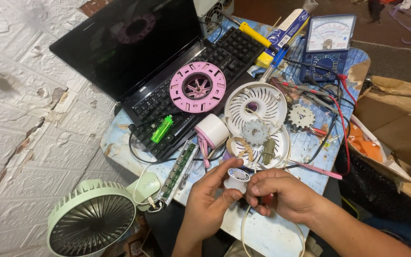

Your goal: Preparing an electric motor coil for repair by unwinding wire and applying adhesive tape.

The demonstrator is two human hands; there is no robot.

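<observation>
Item: small white plastic spool (237, 179), round, smooth, at the near table edge. My left hand (209, 197) pinches its rim between thumb and fingers; my right hand (281, 194) is curled closed beside it, touching, something dark red under the fingers. Spool axis tilts up towards me. Nearby: slotted white plastic fan grille (255, 102), green ribbed fan (90, 220).

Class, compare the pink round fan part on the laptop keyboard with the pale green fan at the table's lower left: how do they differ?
The pink round part is a loose piece with an open spoked centre; the green fan is whole, its grille closed over dark blades. The pink part lies flat on the laptop; the green fan sits off the table's edge. Both are round plastic.
</observation>
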